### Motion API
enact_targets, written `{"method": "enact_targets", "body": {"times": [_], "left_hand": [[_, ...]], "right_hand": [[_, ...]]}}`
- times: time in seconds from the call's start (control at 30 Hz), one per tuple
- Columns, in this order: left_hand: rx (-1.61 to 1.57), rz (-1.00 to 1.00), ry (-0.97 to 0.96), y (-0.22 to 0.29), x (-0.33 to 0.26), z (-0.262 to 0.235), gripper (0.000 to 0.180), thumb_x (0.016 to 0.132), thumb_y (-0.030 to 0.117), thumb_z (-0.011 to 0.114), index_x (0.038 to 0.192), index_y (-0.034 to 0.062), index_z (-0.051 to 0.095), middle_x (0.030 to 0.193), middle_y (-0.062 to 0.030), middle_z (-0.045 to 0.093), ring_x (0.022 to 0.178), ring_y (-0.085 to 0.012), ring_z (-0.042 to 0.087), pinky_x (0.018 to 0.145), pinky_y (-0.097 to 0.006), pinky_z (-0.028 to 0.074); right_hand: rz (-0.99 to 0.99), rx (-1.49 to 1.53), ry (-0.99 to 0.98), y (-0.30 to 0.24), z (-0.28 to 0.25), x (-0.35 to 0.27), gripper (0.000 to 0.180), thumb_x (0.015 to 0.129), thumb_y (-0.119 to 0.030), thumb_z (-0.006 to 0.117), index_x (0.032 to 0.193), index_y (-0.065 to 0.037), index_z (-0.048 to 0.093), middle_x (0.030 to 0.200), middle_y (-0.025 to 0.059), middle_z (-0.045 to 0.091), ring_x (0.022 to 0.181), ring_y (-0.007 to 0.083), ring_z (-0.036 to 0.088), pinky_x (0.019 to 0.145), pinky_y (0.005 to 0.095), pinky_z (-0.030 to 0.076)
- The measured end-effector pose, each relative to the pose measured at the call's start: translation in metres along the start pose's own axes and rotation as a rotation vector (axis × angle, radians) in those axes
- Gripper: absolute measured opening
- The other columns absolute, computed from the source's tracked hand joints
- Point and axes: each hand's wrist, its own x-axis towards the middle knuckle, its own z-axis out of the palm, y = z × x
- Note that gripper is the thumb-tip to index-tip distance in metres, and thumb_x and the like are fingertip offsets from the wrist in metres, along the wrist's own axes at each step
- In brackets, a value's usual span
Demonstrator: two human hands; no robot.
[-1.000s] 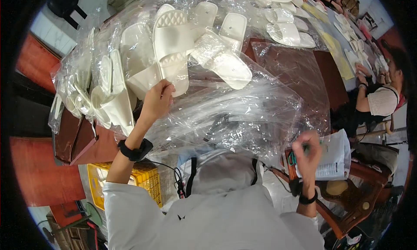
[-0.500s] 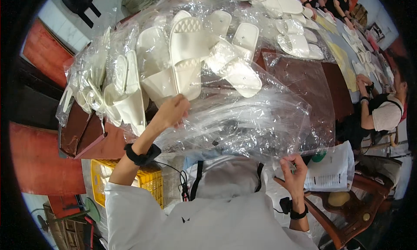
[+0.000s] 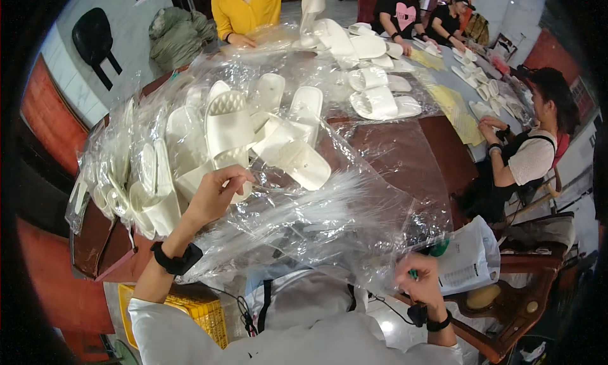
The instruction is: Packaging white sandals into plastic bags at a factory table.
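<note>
From the head view, I see the left hand (image 3: 218, 192) at the near end of the white slippers (image 3: 229, 127), its fingers curled and nearly closed; whether they pinch any film I can't tell. The right hand (image 3: 421, 281) is by the near right part of the clear plastic (image 3: 297, 219), fingers bent, its hold unclear to me. The slippers lie on the brown table (image 3: 451, 146), beyond the plastic. Below, left, is a yellow crate (image 3: 209, 317)
</note>
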Motion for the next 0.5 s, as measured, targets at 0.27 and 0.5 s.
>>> {"method": "enact_targets", "body": {"times": [0.27,0.5], "left_hand": [[0.152,-0.001,-0.281,0.035,0.077,0.035,0.021,0.094,0.015,0.051,0.100,0.0018,0.067,0.074,-0.0070,0.063,0.064,-0.0115,0.057,0.061,-0.027,0.045],[0.246,0.289,-0.181,0.019,0.146,0.112,0.019,0.089,0.020,0.059,0.097,0.0045,0.067,0.079,-0.0131,0.067,0.070,-0.0222,0.063,0.065,-0.034,0.049]], "right_hand": [[-0.222,-0.465,0.355,-0.011,-0.037,0.077,0.012,0.086,-0.010,0.060,0.093,0.000,0.058,0.090,0.0067,0.058,0.082,0.0172,0.055,0.071,0.0282,0.043],[-0.303,-1.009,0.113,0.017,-0.044,0.157,0.059,0.088,-0.032,0.061,0.137,-0.009,0.039,0.136,0.0218,0.038,0.125,0.0409,0.036,0.103,0.0492,0.031]]}}
